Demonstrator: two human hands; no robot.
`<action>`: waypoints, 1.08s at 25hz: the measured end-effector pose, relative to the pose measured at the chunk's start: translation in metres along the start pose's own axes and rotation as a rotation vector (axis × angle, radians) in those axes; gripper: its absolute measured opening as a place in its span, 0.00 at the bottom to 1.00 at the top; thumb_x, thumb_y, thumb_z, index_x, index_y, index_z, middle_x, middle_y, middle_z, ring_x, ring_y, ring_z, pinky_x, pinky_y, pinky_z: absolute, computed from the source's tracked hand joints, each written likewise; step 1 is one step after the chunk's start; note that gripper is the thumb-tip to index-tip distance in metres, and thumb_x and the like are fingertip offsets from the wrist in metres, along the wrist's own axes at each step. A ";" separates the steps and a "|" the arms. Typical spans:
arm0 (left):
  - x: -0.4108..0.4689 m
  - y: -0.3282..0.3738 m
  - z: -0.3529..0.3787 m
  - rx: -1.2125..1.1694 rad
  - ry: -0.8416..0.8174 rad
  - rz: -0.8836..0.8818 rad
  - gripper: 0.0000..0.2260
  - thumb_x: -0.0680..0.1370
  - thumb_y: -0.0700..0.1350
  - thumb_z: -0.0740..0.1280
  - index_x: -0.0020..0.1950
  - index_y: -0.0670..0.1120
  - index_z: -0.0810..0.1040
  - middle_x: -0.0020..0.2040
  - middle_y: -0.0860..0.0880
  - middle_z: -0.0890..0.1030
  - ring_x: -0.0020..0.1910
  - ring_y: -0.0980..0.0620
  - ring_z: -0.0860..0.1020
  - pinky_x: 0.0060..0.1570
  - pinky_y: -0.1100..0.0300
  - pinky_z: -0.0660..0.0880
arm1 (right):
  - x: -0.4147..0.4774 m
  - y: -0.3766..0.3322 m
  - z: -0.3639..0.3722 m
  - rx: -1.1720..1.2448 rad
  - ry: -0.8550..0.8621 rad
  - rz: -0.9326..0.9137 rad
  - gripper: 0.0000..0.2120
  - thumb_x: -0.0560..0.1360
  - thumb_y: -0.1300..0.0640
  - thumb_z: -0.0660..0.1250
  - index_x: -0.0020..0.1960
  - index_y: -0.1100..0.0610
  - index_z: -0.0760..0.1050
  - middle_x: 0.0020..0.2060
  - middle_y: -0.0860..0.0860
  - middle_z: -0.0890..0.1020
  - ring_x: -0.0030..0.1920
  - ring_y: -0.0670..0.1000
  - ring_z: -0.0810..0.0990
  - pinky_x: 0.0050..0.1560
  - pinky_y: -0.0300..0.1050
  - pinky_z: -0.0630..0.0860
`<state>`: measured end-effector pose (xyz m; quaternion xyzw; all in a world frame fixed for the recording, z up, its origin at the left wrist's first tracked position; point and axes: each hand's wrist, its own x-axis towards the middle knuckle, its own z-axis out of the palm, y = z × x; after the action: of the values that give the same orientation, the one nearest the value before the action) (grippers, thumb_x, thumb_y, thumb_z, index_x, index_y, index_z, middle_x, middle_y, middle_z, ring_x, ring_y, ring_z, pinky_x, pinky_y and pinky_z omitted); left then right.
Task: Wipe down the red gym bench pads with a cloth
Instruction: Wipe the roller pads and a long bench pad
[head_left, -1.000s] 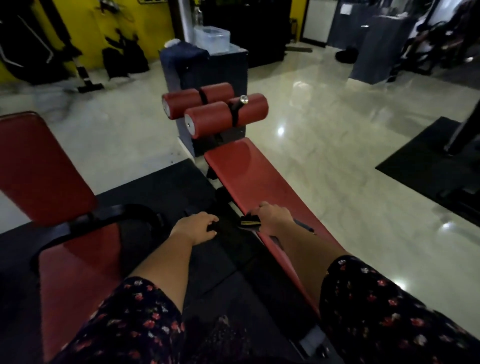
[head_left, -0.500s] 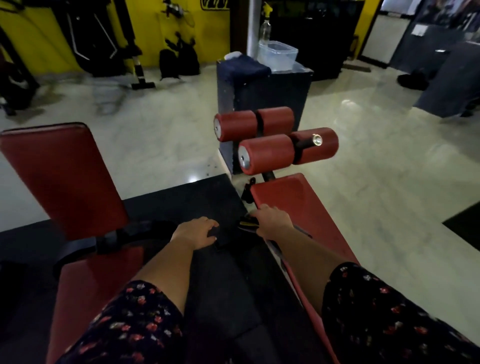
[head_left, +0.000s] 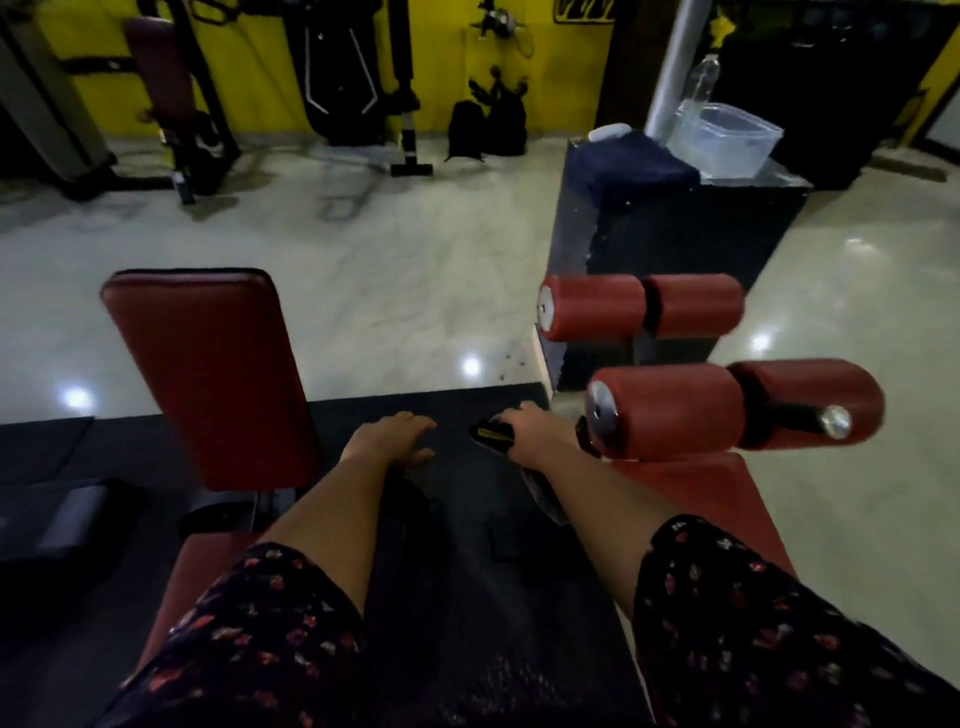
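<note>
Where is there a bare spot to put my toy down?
Bare: the black mat between the two arms; the shiny floor between the back pad and the black box; the red seat on the near side of the rollers. Crowded: the box top, with towel and tub, and around the right hand gripping a black-yellow thing.

The pale, glossy floor (head_left: 415, 270) carries a black mat (head_left: 519, 623) in the foreground. Two red benches stand on the mat: the left bench (head_left: 213, 374) with its back pad raised, and the right bench (head_left: 691, 493) with rollers (head_left: 665, 410) at its far end. Just beyond, on the bare floor, stands a black box (head_left: 691, 234) with a clear tub (head_left: 727, 137) and a dark towel (head_left: 639, 166) on top. Bags (head_left: 485, 130) sit on the floor by the yellow wall.
</note>
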<state>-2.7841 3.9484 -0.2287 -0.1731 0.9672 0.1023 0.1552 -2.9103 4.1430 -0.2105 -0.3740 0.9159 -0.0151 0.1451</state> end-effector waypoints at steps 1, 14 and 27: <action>0.012 -0.010 -0.009 -0.003 0.004 -0.039 0.25 0.79 0.56 0.63 0.76 0.57 0.62 0.73 0.50 0.66 0.69 0.46 0.70 0.64 0.45 0.70 | 0.021 -0.003 -0.008 0.003 -0.012 -0.030 0.24 0.74 0.56 0.66 0.69 0.46 0.69 0.61 0.53 0.70 0.59 0.59 0.75 0.55 0.53 0.75; 0.154 -0.094 -0.087 -0.144 0.056 -0.185 0.24 0.79 0.55 0.65 0.75 0.55 0.65 0.71 0.48 0.69 0.67 0.47 0.71 0.64 0.48 0.70 | 0.228 -0.029 -0.074 -0.134 -0.017 -0.232 0.23 0.76 0.57 0.64 0.70 0.47 0.68 0.62 0.54 0.71 0.57 0.58 0.75 0.47 0.48 0.70; 0.335 -0.212 -0.191 -0.104 0.053 -0.073 0.24 0.79 0.54 0.65 0.74 0.56 0.65 0.69 0.51 0.71 0.66 0.48 0.72 0.63 0.47 0.72 | 0.445 -0.077 -0.148 -0.077 0.056 -0.131 0.22 0.75 0.55 0.65 0.68 0.42 0.70 0.59 0.51 0.72 0.56 0.56 0.76 0.49 0.48 0.72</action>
<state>-3.0560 3.6040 -0.1940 -0.2188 0.9574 0.1419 0.1239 -3.2006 3.7695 -0.1717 -0.4378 0.8931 0.0001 0.1037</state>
